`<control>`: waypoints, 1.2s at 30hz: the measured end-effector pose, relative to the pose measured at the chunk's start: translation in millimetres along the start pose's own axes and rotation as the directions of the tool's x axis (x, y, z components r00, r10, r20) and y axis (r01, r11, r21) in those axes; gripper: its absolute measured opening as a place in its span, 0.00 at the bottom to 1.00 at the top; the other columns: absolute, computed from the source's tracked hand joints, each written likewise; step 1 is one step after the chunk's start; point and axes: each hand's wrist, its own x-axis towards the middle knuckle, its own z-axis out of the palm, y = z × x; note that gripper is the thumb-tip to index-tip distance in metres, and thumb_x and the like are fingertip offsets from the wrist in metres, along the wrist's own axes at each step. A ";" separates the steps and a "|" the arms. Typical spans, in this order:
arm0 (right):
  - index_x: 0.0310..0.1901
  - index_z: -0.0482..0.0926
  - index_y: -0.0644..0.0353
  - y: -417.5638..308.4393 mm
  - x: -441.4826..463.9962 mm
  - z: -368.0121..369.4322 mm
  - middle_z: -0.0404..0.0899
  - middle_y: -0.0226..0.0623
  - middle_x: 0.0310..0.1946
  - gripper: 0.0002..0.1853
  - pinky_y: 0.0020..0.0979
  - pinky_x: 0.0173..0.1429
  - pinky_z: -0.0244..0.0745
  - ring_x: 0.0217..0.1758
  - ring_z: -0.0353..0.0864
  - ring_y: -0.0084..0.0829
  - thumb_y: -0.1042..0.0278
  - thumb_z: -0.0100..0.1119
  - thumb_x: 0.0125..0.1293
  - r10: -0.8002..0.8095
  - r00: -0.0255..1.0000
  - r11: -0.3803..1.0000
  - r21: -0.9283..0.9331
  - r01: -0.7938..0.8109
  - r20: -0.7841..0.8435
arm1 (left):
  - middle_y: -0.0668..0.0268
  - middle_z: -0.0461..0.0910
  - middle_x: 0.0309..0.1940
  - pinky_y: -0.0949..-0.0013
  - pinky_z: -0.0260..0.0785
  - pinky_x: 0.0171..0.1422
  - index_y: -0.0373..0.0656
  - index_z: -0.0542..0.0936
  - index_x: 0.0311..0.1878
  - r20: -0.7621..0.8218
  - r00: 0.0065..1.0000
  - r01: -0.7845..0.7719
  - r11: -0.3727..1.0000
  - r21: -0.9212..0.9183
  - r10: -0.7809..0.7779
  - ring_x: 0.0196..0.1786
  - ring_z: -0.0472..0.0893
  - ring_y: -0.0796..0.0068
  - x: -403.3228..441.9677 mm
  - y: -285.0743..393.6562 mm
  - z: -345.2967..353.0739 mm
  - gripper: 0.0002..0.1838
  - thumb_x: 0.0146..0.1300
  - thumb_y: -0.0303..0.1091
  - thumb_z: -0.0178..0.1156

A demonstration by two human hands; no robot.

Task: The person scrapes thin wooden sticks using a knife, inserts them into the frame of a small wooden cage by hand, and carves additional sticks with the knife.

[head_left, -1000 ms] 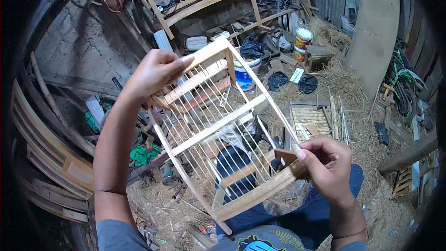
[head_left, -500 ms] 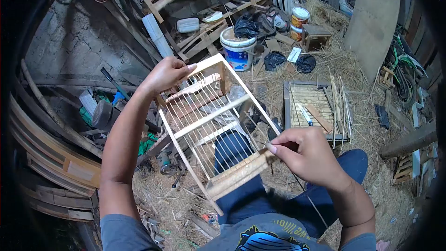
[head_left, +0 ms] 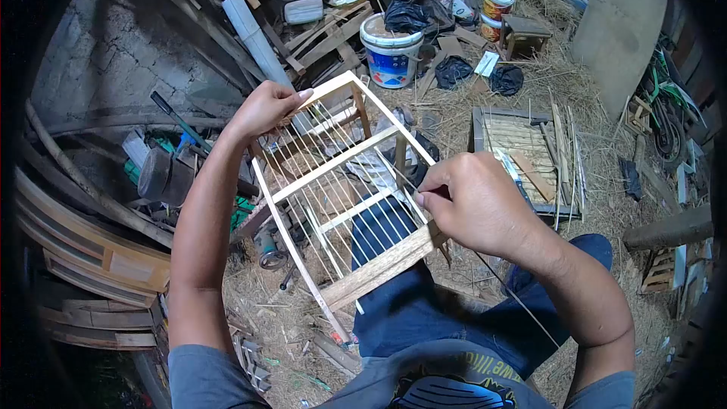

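Observation:
My left hand is closed on the far left corner of a light wooden cage frame, its thumb lying along the top rail. Thin parallel bars run lengthwise through the frame, past a middle crossbar to a thicker rough near rail. The frame is tilted above my knees. At its right side, close to the near rail, my right hand pinches a long thin stick between thumb and forefinger. The stick's tail slants down over my leg; its front tip is hard to make out among the bars.
On the straw-strewn floor lies a slatted panel carrying a knife and loose sticks. Behind stand a white-and-blue bucket, stacked paint tubs and a small stool. Curved wooden frames lean at left.
My right hand has shifted left and up along the frame's right side with the stick. The frame has tilted slightly, and the head view has shifted a little.

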 end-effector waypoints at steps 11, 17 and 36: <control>0.32 0.87 0.68 7.5 11.9 12.8 0.82 0.57 0.25 0.08 0.46 0.48 0.82 0.33 0.87 0.53 0.72 0.62 0.60 -0.042 0.999 0.999 -0.004 0.042 -0.009 | 0.75 0.68 0.14 0.71 0.60 0.20 0.35 0.85 0.31 0.006 1.000 0.015 0.998 -0.056 -0.014 0.16 0.68 0.84 0.1 -3.7 2.5 0.31 0.69 0.59 0.63; 0.32 0.87 0.67 9.2 13.3 14.0 0.82 0.57 0.25 0.08 0.47 0.48 0.81 0.33 0.86 0.54 0.72 0.62 0.59 -0.054 0.998 0.998 0.012 0.054 -0.019 | 0.71 0.70 0.14 0.68 0.66 0.24 0.33 0.84 0.27 0.011 1.000 0.021 0.999 -0.050 -0.021 0.18 0.71 0.82 -2.7 4.1 1.0 0.32 0.69 0.59 0.62; 0.34 0.88 0.65 11.3 11.8 15.2 0.83 0.56 0.25 0.08 0.46 0.48 0.82 0.34 0.87 0.53 0.71 0.63 0.60 -0.037 0.999 0.999 0.001 0.037 -0.017 | 0.69 0.74 0.14 0.70 0.70 0.23 0.32 0.87 0.32 -0.009 1.000 -0.001 1.000 -0.025 0.001 0.18 0.75 0.81 -3.2 6.4 2.2 0.32 0.69 0.60 0.61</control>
